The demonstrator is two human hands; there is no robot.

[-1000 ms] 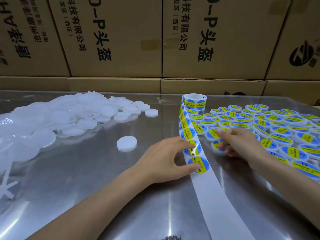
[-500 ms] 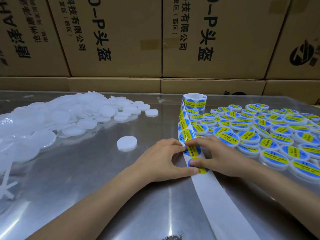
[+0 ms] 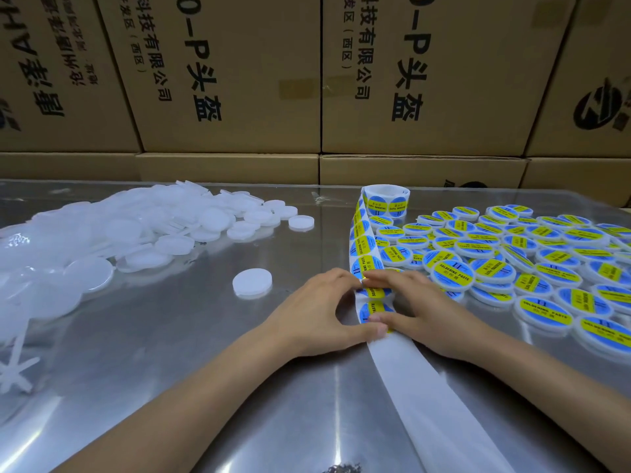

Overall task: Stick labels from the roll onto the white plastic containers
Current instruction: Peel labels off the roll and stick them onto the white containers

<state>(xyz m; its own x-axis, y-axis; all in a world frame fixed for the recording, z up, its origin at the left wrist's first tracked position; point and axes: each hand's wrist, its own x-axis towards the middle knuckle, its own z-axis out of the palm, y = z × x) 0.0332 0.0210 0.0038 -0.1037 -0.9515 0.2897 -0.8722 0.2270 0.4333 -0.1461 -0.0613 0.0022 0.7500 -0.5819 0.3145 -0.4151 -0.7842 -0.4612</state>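
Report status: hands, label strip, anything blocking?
Left hand and right hand both pinching the label strip. One blank container waits left of them. Nothing blocking.

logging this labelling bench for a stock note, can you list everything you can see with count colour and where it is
label roll: one, blue and yellow round labels, standing at the table's far middle
label strip: one, runs from the roll toward the hands
bare backing paper: one white band, running on to the near edge
lone container: one, white, left of the hands
unlabelled containers: a heap, too many to count, white, left
labelled containers: dozens, white with blue and yellow tops, right
table: one, shiny metal
cardboard boxes: several, brown, stacked behind
left hand: on the strip's left edge
right hand: at the same label from the right
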